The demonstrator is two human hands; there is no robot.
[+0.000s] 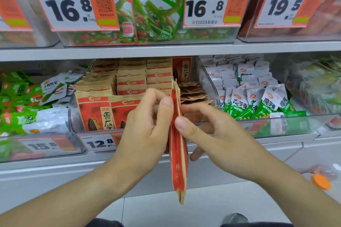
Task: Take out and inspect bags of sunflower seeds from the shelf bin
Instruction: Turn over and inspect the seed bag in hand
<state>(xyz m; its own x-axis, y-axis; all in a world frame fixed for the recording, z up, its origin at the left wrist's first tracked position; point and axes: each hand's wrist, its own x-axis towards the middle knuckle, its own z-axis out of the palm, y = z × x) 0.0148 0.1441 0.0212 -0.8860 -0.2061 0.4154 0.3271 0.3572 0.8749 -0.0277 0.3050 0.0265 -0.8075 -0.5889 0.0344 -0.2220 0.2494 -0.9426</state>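
With the sunflower seed bag point(178, 145) held edge-on in front of the shelf bin point(73, 116), pinched between the left hand point(145, 125) and the right hand point(208, 131), it would be best turned flat so both faces can be checked.

The seed bags point(178, 145) are red and tan. The price tags point(73, 3) are orange and white. The snack packs point(265, 105) are green and white.

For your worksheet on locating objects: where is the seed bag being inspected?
In the head view, centre frame, the seed bag hangs edge-on between the left hand and right hand, before the seed bin.
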